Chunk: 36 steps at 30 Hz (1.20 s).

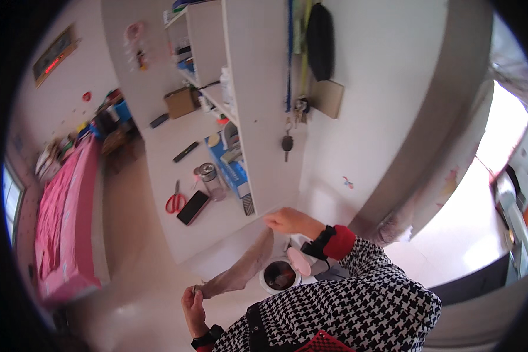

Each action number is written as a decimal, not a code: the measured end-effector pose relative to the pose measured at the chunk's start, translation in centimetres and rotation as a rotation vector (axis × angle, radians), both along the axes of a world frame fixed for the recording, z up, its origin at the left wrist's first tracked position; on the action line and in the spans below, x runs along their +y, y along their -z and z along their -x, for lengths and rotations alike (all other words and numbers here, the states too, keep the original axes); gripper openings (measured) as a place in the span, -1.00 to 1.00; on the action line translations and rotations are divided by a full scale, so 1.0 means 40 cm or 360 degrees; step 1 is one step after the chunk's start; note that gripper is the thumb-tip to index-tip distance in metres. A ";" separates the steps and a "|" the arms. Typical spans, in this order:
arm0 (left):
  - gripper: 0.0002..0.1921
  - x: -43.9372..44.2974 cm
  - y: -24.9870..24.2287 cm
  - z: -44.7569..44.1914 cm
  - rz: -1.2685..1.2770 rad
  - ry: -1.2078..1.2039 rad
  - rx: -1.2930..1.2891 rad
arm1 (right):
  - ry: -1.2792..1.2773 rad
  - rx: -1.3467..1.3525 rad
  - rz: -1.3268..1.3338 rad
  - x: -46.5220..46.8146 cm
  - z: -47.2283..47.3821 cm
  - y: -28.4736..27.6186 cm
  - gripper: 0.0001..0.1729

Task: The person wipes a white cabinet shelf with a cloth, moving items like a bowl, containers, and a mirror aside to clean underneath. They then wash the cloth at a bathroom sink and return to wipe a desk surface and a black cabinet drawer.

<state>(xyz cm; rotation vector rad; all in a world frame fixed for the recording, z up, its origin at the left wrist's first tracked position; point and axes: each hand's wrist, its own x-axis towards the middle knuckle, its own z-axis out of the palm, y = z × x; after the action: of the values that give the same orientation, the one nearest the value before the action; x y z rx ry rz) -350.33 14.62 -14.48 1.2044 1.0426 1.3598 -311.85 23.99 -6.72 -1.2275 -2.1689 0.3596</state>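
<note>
A thin greyish-brown cloth, perhaps a stocking (242,268), is stretched between my two hands, beside the front of the white desk. My left hand (193,303) pinches its lower end between thumb and fingers. Its upper end reaches my right hand (286,221), whose fingers are closed around it near the desk's corner. Below the cloth stands a white round bin (264,284) with a pink lid (299,262) tipped up and dark contents inside.
On the white desk (171,237) lie red-handled scissors (176,203), a smartphone (193,207), a glass jar (212,182) and a dark remote control (185,152). A white shelf unit (268,176) rises behind. Keys (287,143) hang on its side. A pink-covered bed (64,229) stands left.
</note>
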 end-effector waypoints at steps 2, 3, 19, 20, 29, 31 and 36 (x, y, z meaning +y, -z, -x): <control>-0.85 0.053 -0.003 0.006 -0.0072 0.0157 -0.0116 | 0.0151 0.0120 -0.0019 0.021 -0.025 -0.066 -0.85; -0.86 0.077 -0.005 0.009 -0.0061 0.0227 -0.0065 | 0.0335 0.0276 -0.0238 0.034 -0.041 -0.101 -0.83; -0.85 0.165 0.033 -0.066 0.0123 0.0374 0.0018 | 0.0434 0.1585 -0.0464 0.188 -0.258 -0.304 -0.65; -0.85 0.164 0.030 -0.063 0.0113 0.0375 0.0010 | 0.0310 0.1571 -0.0344 0.160 -0.233 -0.277 -0.67; -0.84 0.192 0.050 -0.119 0.0047 0.0415 0.0122 | 0.0240 0.1340 -0.0249 0.110 -0.098 -0.139 -0.69; -0.83 0.201 0.050 -0.143 0.0187 0.0370 0.0144 | 0.0177 0.1579 -0.0554 0.160 -0.133 -0.240 -0.69; -0.81 0.218 0.066 -0.173 0.0042 0.0495 0.0187 | -0.0013 0.2095 -0.0858 0.240 -0.181 -0.439 -0.55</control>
<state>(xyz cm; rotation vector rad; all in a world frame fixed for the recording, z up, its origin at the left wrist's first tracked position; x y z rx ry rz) -343.40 23.32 -17.12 1.3761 0.9063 1.0418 -304.60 33.60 10.85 -0.4021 -0.9952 0.3839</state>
